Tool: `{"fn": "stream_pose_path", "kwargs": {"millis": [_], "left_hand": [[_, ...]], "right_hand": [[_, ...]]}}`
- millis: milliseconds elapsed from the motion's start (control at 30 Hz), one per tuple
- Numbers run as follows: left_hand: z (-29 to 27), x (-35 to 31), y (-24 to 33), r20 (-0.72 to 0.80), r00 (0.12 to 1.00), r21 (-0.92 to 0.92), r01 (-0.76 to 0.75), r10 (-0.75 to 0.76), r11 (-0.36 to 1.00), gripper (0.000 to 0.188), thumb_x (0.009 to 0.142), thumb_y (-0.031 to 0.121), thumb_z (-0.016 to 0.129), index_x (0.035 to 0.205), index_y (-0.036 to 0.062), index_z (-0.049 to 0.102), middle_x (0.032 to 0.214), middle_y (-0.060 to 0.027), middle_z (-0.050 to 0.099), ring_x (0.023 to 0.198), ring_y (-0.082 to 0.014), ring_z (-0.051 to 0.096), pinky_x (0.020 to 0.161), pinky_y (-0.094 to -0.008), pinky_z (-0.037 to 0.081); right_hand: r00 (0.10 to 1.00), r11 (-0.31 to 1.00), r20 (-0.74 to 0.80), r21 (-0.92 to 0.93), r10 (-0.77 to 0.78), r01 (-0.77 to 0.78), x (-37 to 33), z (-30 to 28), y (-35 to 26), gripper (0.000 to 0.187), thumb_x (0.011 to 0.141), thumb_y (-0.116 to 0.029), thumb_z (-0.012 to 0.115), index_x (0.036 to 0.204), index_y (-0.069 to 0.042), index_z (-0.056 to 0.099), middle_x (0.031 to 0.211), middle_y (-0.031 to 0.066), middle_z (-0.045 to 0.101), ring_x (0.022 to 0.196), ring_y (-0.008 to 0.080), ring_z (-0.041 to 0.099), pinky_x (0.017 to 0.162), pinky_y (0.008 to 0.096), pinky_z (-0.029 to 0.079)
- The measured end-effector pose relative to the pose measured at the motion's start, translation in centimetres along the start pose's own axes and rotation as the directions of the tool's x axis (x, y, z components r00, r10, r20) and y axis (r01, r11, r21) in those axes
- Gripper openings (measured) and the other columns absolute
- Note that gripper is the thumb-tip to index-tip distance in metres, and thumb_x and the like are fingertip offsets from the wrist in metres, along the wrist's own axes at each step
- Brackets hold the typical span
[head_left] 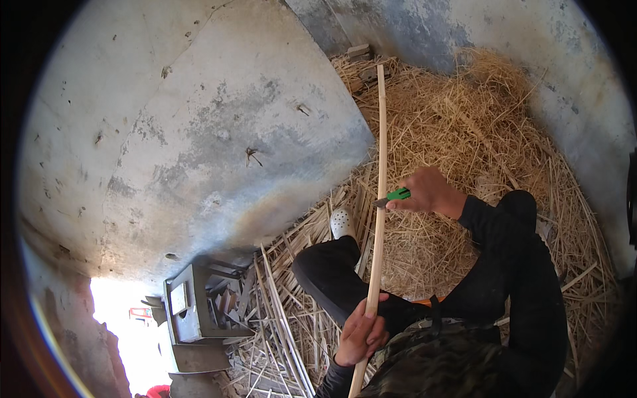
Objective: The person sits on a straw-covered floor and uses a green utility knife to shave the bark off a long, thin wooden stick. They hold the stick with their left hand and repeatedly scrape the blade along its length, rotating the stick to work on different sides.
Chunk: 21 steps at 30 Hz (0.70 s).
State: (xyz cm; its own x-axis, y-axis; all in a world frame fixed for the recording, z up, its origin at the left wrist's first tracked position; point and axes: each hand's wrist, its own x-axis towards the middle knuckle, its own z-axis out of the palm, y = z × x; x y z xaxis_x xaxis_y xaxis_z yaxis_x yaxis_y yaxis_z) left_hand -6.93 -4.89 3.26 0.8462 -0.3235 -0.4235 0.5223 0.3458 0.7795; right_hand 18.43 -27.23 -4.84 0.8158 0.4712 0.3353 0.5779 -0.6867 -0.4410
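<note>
A long, pale strip of bamboo or wood (381, 142) runs upright through the middle of the view, from my lap to the far straw. My left hand (361, 333) is closed around its lower part, close to my body. In my right hand (428, 189) is a green-handled knife (399, 194), fingers wrapped round the handle. Its dark short blade lies against the strip about midway along. Part of the handle is hidden inside my fist.
Curly shavings (438, 126) heap up at the far right. Split strips (285, 318) lie on the floor to the left. A worn wall (199, 132) rises at left. Beside a bright doorway (133, 331) stands a grey wooden frame-like piece (189, 318). My white clog (342, 223) rests among strips.
</note>
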Motion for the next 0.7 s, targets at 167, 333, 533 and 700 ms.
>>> {"fn": "stream_pose_path", "kwargs": {"millis": [167,333,533,700], "left_hand": [[-0.2,0.2,0.0,0.029,0.999,-0.001,-0.018,0.018,1.000,0.039,0.104,0.025,0.033,0.136,0.0037,0.034,0.055,0.0033,0.033,0.037,-0.0067,0.024,0.041,-0.0202,0.028],[0.3,0.1,0.2,-0.017,1.000,0.048,-0.010,0.010,0.999,0.041,0.103,0.028,0.035,0.134,0.0012,0.035,0.053,0.0038,0.032,0.036,-0.0067,0.025,0.042,-0.0212,0.029],[0.4,-1.5,-0.8,0.013,0.997,0.034,0.072,-0.072,0.997,0.042,0.103,0.028,0.036,0.135,0.0015,0.034,0.055,0.0029,0.033,0.040,-0.0061,0.026,0.041,-0.0199,0.027],[0.0,-2.4,-1.8,0.013,0.991,0.069,0.132,-0.134,0.989,0.044,0.101,0.030,0.041,0.133,0.0008,0.036,0.055,0.0035,0.033,0.043,-0.0054,0.029,0.044,-0.0200,0.025]], "right_hand": [[0.984,0.988,-0.143,-0.124,-0.104,0.086,0.4,0.7,1.7,0.080,0.071,-0.087,0.043,0.044,-0.013,0.046,0.037,0.0006,0.034,0.032,0.0164,0.040,0.034,0.0333,0.029],[0.976,0.972,-0.151,-0.196,-0.159,0.127,1.2,0.6,2.5,0.079,0.073,-0.087,0.041,0.045,-0.013,0.045,0.039,0.0003,0.034,0.032,0.0156,0.037,0.034,0.0333,0.027],[0.942,0.946,-0.218,-0.143,0.256,-0.290,3.5,-1.6,9.5,0.077,0.081,-0.082,0.036,0.045,-0.014,0.041,0.041,-0.0020,0.027,0.033,0.0128,0.030,0.033,0.0329,0.022],[0.903,0.903,-0.269,-0.181,0.335,-0.389,4.6,-3.8,14.0,0.074,0.084,-0.077,0.039,0.047,-0.013,0.041,0.043,-0.0027,0.027,0.036,0.0130,0.030,0.034,0.0329,0.023]]}}
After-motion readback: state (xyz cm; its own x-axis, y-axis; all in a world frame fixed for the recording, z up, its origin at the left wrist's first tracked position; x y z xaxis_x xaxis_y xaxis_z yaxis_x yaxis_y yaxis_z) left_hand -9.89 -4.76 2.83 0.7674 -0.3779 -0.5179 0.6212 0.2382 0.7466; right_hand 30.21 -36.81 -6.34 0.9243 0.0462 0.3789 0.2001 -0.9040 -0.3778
